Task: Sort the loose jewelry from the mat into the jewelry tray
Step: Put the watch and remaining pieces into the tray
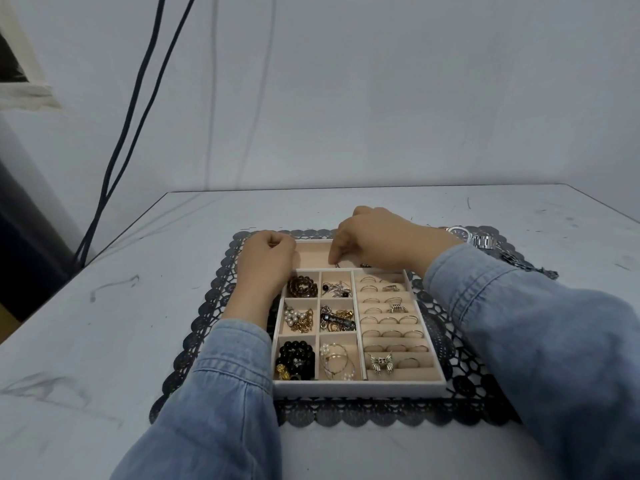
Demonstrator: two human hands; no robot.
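Observation:
A beige jewelry tray [360,385] sits on a dark lace mat [194,341]. Its small compartments hold bead bracelets, pearls, chains and hoops; the right side holds several rings in slots. My left hand [266,265] rests in a loose fist on the tray's far left corner. My right hand [377,237] reaches over the long back compartment, fingertips down on a small metal piece [336,264] that is mostly hidden. A silver watch [459,233] and a metal chain [530,266] lie loose on the mat's far right.
The mat lies on a white scuffed table [104,323] against a white wall. Two dark cables [138,116] hang down the wall at the left. Blue denim sleeves cover both forearms and hide the mat's near corners.

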